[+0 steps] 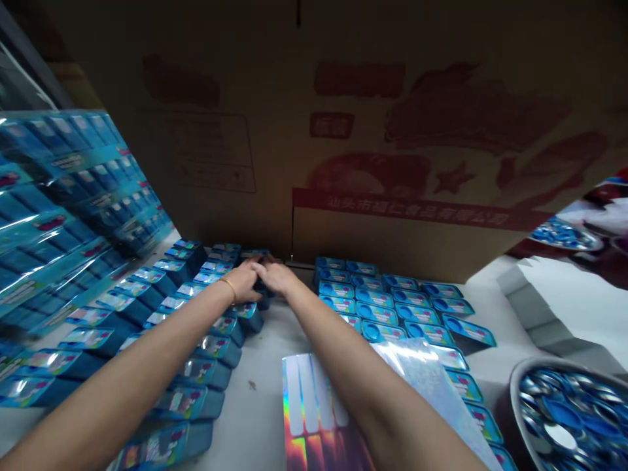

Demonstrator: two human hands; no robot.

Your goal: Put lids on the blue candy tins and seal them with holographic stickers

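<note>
Both my arms reach out over the white table to the far end of the rows of small blue boxes. My left hand (242, 282), with a thin bracelet on its wrist, curls over a blue box (265, 300) at the end of a row. From the other side my right hand (275, 276) closes on the same spot, its fingers meeting those of my left. The hands hide most of that box. Left of them, several rows of blue boxes (201, 373) with shiny printed tops stand close together.
A large printed cardboard box (235, 216) walls off the back. Blue tins (377, 314) sit at right, partly under shiny sticker sheets (299, 392). A basin (515, 376) of round metallic-blue pieces stands at lower right. Wrapped blue packs (73, 216) are stacked at left.
</note>
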